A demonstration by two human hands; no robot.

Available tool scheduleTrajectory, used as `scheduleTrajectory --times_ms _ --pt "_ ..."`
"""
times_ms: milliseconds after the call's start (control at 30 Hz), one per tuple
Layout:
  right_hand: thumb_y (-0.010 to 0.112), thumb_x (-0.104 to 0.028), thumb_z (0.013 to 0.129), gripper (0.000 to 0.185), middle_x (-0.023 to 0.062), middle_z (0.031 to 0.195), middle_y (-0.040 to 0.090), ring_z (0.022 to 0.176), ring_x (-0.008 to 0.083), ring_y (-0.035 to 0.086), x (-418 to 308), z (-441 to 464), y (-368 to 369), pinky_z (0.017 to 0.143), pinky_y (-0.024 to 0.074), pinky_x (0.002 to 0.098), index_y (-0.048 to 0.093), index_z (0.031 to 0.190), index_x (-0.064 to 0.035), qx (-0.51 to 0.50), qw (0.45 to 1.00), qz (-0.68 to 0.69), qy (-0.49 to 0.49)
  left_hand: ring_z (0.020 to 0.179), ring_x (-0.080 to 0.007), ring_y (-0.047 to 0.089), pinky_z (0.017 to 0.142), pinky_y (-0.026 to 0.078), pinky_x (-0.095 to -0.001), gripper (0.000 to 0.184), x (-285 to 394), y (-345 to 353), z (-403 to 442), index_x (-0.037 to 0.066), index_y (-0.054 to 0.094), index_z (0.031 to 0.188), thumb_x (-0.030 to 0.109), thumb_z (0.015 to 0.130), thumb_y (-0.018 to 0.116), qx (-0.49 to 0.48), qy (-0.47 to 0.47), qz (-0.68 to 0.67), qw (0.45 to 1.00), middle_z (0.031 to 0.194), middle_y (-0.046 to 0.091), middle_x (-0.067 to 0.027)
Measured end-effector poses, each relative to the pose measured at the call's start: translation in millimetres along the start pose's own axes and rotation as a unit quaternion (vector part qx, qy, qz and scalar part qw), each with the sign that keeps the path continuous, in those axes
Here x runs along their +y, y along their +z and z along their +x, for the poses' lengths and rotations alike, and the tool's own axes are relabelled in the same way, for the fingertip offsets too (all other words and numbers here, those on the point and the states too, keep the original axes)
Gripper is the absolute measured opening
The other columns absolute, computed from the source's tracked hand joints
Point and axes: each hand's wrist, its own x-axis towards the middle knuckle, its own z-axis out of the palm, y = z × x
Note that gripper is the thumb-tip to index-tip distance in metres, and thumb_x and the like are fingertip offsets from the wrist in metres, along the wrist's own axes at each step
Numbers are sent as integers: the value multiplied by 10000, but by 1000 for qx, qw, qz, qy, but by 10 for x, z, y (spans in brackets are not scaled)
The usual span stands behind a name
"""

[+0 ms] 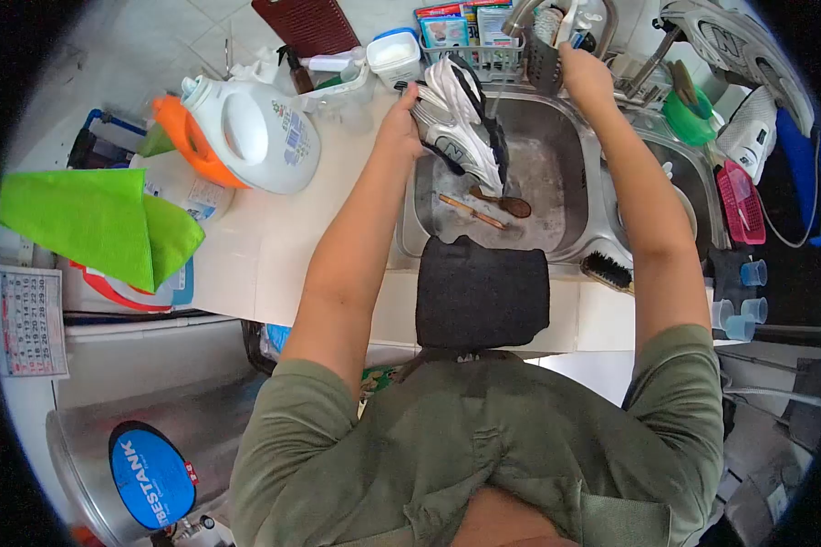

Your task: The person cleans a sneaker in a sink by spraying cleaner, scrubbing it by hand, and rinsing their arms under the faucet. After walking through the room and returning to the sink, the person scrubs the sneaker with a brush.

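My left hand [401, 128] is closed on a white and grey sneaker [461, 141] with black parts and an N on its side. The shoe is tilted over the left edge of the sink basin [547, 146]. At the back of the sink my right hand [586, 77] is closed beside a dark grey perforated utensil holder [545, 68]. A white stick-like thing [568, 20] rises just above its fingers; I cannot make out whether they grip it. The faucet spout [517, 20] hangs left of the holder.
A wooden spoon [513, 206] and a brown stick [471, 211] lie in the wet basin. On the front rim rests a black-bristled brush [608, 270]. A large detergent jug [260, 137] stands left; another sneaker [739, 46] is at upper right, near a green bowl [689, 120].
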Motion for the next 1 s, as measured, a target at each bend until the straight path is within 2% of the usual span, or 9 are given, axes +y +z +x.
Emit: scheduleTrajectory --times_ms 233,300,500,600,700,767,833,933,1000 --pt "473 -141 814 161 181 816 615 758 365 616 -105 -162 127 652 487 464 562 890 -30 52 998 -4 -17 1082 -316 525 947 360 -533 391 -60 -92 -274 105 510 1140 398 881 509 -24 -1 -57 998 1163 571 -105" --pt "498 -159 801 159 186 810 614 740 356 620 -542 -224 23 642 497 457 580 840 -29 25 1000 9 -12 1147 -343 470 981 266 -583 518 -185 -276 -88 104 502 1191 496 853 484 -29 -4 -52 998 1210 548 -110" --pt "597 -200 730 252 169 927 594 869 338 579 -2162 -14 -257 735 472 422 618 906 -21 20 976 197 -90 1134 -290 491 959 347 -508 553 -363 -436 66 88 496 1173 541 860 447 -36 -50 -95 994 1232 522 -102" --pt "659 -220 689 393 218 1055 579 987 350 557 -3006 290 48 872 440 390 611 1007 6 -37 935 310 -169 1013 -243 551 898 404 -444 593 -473 -598 148 78 532 1092 604 831 452 -91 -2 -89 992 1082 590 -88" --pt "640 -240 701 383 206 1028 588 972 361 562 -3676 445 602 844 452 432 571 1019 -37 -12 928 342 -146 883 -224 590 785 463 -373 537 -503 -821 220 44 562 1027 540 824 535 -339 10 -105 935 992 612 -112" --pt "641 -249 710 379 196 1029 593 979 354 563 -3867 596 883 841 453 429 566 1035 -70 -61 930 341 -121 505 -218 512 528 437 -344 662 -88 -505 -369 64 543 655 716 747 470 -125 -189 62 972 562 542 -77" --pt "632 -250 724 322 192 1007 599 930 352 581 -3854 628 839 807 462 444 572 985 -71 -104 919 372 -77 428 -221 477 439 405 -339 698 -41 -440 -399 59 514 560 736 721 478 -82 -203 113 969 495 513 -75" --pt "616 -275 757 301 206 961 603 867 362 590 -3658 500 380 746 466 450 560 936 -39 -55 928 369 16 538 -242 569 591 480 -332 692 -2 -580 -226 -12 591 791 671 779 479 -208 -329 104 915 583 582 -105" --pt "609 -295 781 318 212 930 612 844 358 594 -3502 379 -6 719 469 437 550 929 -20 -3 923 383 43 616 -219 589 605 479 -325 648 -53 -533 -283 9 590 840 644 802 467 -152 -224 102 957 702 616 -103"
